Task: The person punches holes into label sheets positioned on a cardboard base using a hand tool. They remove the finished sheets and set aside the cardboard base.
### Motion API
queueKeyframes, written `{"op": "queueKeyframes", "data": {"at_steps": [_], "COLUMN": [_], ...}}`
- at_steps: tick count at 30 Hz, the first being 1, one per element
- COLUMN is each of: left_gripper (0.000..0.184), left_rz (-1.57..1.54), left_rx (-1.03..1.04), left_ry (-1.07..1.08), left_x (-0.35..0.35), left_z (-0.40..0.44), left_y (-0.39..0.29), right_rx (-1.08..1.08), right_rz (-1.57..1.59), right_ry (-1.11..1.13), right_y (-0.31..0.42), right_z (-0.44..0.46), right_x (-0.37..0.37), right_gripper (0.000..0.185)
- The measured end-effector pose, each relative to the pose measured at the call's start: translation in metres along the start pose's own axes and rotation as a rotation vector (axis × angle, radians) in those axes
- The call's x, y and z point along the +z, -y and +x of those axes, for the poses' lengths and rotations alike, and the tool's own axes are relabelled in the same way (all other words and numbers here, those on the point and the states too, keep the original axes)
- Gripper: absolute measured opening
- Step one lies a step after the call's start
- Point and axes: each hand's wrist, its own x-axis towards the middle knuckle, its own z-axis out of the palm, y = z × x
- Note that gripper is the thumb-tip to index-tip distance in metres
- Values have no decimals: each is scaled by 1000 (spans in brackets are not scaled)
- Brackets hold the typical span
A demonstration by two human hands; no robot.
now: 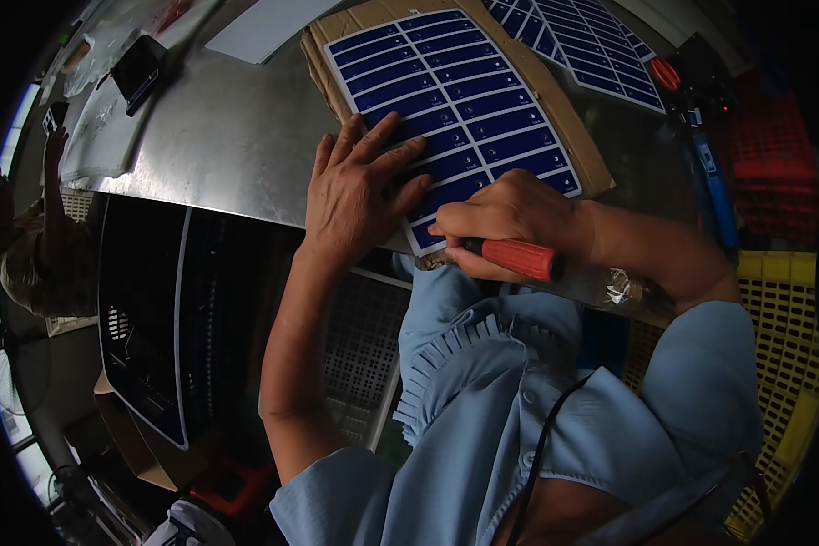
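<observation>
A sheet of dark blue labels (464,100), split into rows by white lines, lies on a piece of brown cardboard (555,118). My left hand (359,187) rests on the sheet's left side, fingers spread and holding nothing. At the sheet's near end, my right hand (505,218) is wrapped round a red-handled tool (523,259) with a black collar. The butt of the handle points right, towards my body; its working tip is hidden under my fingers, so its exact kind cannot be made out.
Under the cardboard is a metal table (237,127). More blue label sheets (601,55) lie at the back right, near red-handled scissors (666,75). A dark phone-like device (139,73) stands at the left. Yellow crates (773,337) are on the right; another person (50,246) is at far left.
</observation>
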Motion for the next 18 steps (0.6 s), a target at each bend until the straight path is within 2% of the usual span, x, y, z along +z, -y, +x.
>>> {"op": "queueKeyframes", "data": {"at_steps": [4, 10, 13, 16, 18], "left_gripper": [38, 37, 37, 37, 37], "left_rz": [13, 23, 8, 28, 18], "left_rx": [2, -18, -22, -31, -31], "left_ry": [0, 0, 8, 24, 30], "left_x": [0, 1, 1, -1, -2], "left_z": [0, 0, -1, -1, -1], "left_y": [-3, -5, -5, -5, -4], "right_rx": [7, -114, -45, 70, 79], "right_rz": [-97, -100, -19, 322, 333], "right_ry": [30, -160, -168, -229, -274], "right_y": [6, 3, -3, -11, -16], "right_z": [3, -1, -8, -15, -17], "right_x": [-1, 12, 13, 15, 20], "right_gripper": [14, 15, 13, 13, 13]}}
